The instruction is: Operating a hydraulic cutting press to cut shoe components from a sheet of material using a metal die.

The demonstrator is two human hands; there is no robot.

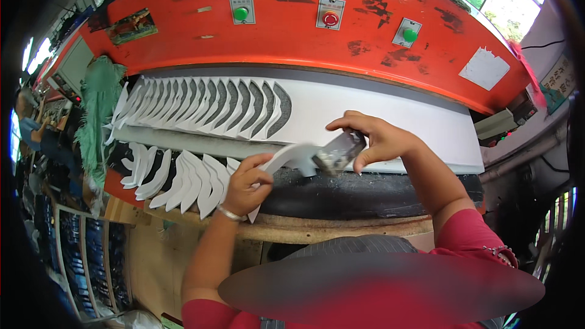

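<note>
My left hand (247, 186) is closed, pinching one end of a curved white piece (285, 156) that looks like sheet foam or fabric. My right hand (384, 140) grips a dark, shiny block (341, 152) that looks like a cutting die; it is smeared by motion. The white piece's far end reaches the block; whether they touch, I cannot tell. Behind my hands lies a long white sheet (378, 109), its left part cut into a row of crescent shapes with grey showing between them. Several loose curved white pieces (186, 180) lie in a row left of my left hand.
A red machine beam (274, 36) spans the back, bearing two green buttons (241, 13) and a red button (330, 19). A dark worktop strip (365, 195) and a wooden edge (341, 228) run in front of me. Green netting (100, 116) hangs at the left.
</note>
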